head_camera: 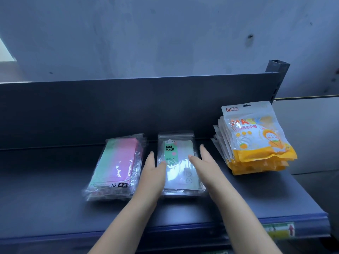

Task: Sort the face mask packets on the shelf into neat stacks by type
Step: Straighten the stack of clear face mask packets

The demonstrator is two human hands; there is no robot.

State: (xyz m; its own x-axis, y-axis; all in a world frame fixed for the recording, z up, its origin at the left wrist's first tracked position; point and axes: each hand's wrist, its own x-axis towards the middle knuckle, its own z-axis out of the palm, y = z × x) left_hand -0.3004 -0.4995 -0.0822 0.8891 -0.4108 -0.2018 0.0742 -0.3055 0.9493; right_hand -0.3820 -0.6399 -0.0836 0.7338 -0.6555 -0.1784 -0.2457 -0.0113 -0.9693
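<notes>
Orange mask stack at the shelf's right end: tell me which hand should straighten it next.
Right, probably. The right hand rests on the middle packet, on the side nearest the orange stack, with bare shelf between. The left hand sits farther away, beside the pink-green stack.

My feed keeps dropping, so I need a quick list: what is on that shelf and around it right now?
pink-green packets: one stack, pink and green in clear wrap, shelf left.
FACE MASK packets: one stack, clear with green label, shelf centre.
orange packets: one stack, white and orange, leaning at shelf right.
shelf: one, dark grey.
price label: one, green-yellow, front edge right.
wall: grey, behind.
left hand: open, against the centre stack's left side.
right hand: open, on its right side.
</notes>
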